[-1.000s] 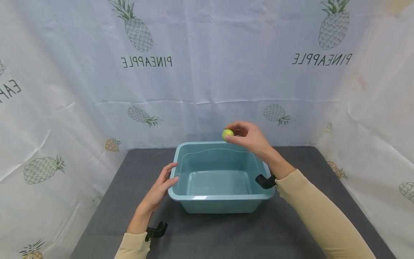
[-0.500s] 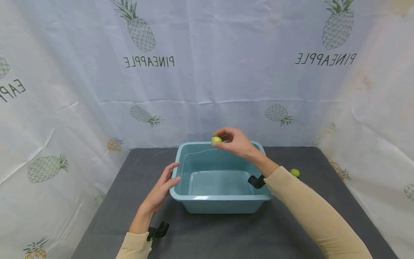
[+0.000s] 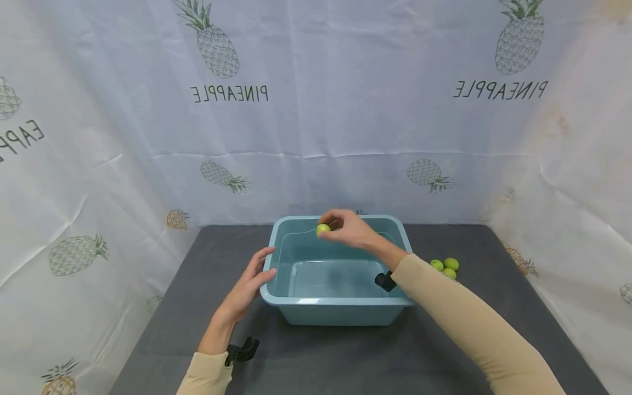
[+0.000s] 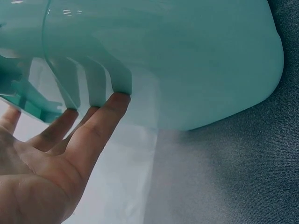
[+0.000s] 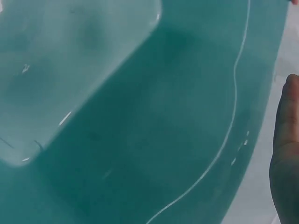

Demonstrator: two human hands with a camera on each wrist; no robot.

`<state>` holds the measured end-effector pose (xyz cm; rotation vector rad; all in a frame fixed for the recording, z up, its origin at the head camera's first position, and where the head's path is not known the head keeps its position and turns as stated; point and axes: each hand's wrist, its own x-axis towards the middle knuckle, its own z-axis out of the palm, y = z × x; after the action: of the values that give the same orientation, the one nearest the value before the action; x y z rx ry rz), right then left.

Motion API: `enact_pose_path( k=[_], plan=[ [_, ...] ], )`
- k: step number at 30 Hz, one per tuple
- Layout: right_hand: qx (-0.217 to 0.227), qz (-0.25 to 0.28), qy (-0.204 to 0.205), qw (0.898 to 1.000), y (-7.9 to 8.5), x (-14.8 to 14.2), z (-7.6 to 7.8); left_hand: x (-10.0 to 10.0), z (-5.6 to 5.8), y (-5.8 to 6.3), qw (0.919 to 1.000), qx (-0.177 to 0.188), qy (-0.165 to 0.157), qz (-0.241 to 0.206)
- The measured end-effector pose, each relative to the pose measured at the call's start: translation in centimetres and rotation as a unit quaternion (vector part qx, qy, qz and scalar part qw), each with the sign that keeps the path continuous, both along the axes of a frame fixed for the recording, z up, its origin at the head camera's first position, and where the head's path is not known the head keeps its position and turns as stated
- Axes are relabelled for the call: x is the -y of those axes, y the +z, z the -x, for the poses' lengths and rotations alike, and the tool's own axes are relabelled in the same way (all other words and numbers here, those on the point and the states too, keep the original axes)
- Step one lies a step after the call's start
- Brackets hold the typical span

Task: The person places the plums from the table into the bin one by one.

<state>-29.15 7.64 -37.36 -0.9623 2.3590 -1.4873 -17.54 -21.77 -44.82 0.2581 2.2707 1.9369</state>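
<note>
A light blue-green plastic basin stands on the dark tabletop. My left hand holds its left rim, thumb and forefinger on top; the left wrist view shows other fingertips against the outer wall. Above the basin's far inner wall, my right hand pinches a small round yellow-green fruit between thumb and fingers. The exact kind of fruit is unclear. In the right wrist view only an edge of that hand shows, and the fruit is hidden.
Three similar small green fruits sit together on the dark table right of the basin, partly behind the right sleeve. A white pineapple-print curtain rises behind the table and along both sides.
My right hand has moved left and down with the fruit, from above the far rim to over the basin. The fruits on the right have come out from behind the arm. The left hand stays.
</note>
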Motion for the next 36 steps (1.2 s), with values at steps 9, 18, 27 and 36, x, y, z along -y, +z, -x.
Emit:
enact_pose_path(
  k=[9, 18, 27, 36],
  plan=[
    [0.011, -0.038, 0.019, 0.999, -0.9, 1.1, 0.5, 0.0, -0.1, 0.1, 1.0000, 0.005, 0.003, 0.002],
    [0.025, -0.056, 0.035, 0.997, -1.7, 2.1, 0.9, 0.1, -0.1, 0.0, 1.0000, 0.006, 0.001, 0.001],
    [0.021, -0.113, 0.059, 0.992, -3.0, 2.8, 0.8, -0.1, -0.1, -0.1, 1.0000, 0.004, -0.005, -0.004],
    [0.015, -0.147, 0.084, 0.985, -3.8, 3.6, 1.2, 0.1, -0.2, -0.2, 1.0000, -0.004, -0.001, -0.003]
  ],
)
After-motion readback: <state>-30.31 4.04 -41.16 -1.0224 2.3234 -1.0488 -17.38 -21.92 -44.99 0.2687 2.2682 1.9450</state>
